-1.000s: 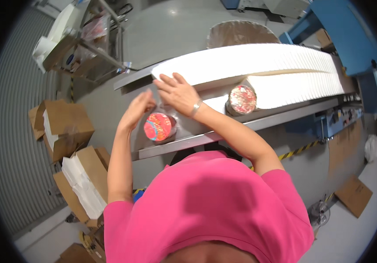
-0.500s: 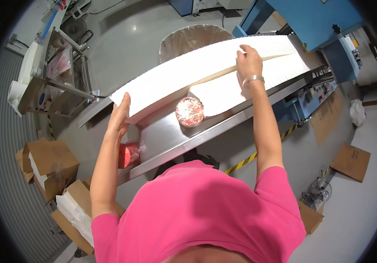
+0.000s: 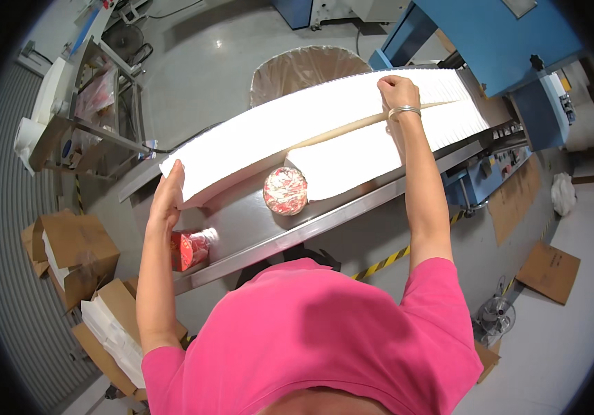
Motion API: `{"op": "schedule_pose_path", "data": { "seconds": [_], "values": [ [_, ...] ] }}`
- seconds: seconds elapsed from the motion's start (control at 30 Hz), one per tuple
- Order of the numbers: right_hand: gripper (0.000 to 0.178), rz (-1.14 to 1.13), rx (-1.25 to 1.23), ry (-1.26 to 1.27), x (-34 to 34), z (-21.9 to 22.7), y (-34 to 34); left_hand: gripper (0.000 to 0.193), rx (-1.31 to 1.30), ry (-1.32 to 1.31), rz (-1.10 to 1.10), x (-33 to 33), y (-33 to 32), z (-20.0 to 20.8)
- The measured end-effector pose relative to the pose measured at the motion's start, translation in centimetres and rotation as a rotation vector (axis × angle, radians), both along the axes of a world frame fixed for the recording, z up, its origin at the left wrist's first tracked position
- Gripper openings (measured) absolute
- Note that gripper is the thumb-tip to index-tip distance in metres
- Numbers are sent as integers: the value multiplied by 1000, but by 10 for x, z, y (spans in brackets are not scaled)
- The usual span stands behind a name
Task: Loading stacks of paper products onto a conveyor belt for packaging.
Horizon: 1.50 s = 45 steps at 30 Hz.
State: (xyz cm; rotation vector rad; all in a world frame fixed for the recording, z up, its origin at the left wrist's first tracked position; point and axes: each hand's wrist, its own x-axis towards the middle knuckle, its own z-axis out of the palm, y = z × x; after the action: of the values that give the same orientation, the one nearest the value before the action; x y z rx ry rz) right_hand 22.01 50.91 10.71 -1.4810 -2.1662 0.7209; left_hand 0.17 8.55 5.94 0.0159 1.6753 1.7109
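A long row of thin white pieces packed face to face [image 3: 242, 142] lies along a metal trough [image 3: 242, 225]; glare hides their kind. My left hand [image 3: 168, 196] lies against the row's left end, fingers stretched out. Farther right, my right hand [image 3: 399, 93] is on top of the row, its fingers curled together; whatever is between them is hidden. A shorter white row [image 3: 352, 166] lies on the near side, with a tan strip [image 3: 342, 133] between the two. Against the short row's left end stands a round, red-and-white patterned wrapped pack [image 3: 286, 191]. Beside my left forearm sits a red clear-wrapped pack [image 3: 190, 250].
A blue machine [image 3: 497, 48] stands at the trough's right end. Behind the trough is a bin with a clear liner [image 3: 304, 69]. Open cardboard boxes [image 3: 79, 245] are at the left, near a metal cart [image 3: 103, 138]. Yellow-black tape [image 3: 387, 261] marks the floor.
The right hand's fingers have drawn together on top of the row. The view has shifted slightly, so the trough and both packs appear a little lower and farther left. My left hand stays at the row's end.
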Motion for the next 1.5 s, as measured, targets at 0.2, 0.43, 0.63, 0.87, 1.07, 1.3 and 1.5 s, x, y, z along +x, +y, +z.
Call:
{"op": "schedule_pose_path", "data": {
  "seconds": [0.2, 0.43, 0.63, 0.87, 1.07, 1.3, 1.5],
  "values": [
    [15, -5, 42, -45, 0, -5, 10, 62, 29, -65, 8, 0, 1, 4],
    [14, 223, 229, -183, 5, -9, 11, 57, 33, -62, -1, -11, -2, -14],
    [20, 251, 180, -275, 5, -4, -8, 57, 57, -98, 14, -9, -11, -5],
    [54, 447, 427, -458, 2, -3, -12, 69, -20, 51, -86, -11, 2, 2],
    [64, 555, 425, -469, 0, -22, -20, 68, 37, 99, -142, -14, -5, 1],
    [53, 604, 366, -257, -52, -32, -120, 51, -12, 72, -68, -56, -107, -5],
    [60, 554, -134, -302, -84, -20, -136, 55, 22, 37, -12, -74, -156, -15]
  ]
}}
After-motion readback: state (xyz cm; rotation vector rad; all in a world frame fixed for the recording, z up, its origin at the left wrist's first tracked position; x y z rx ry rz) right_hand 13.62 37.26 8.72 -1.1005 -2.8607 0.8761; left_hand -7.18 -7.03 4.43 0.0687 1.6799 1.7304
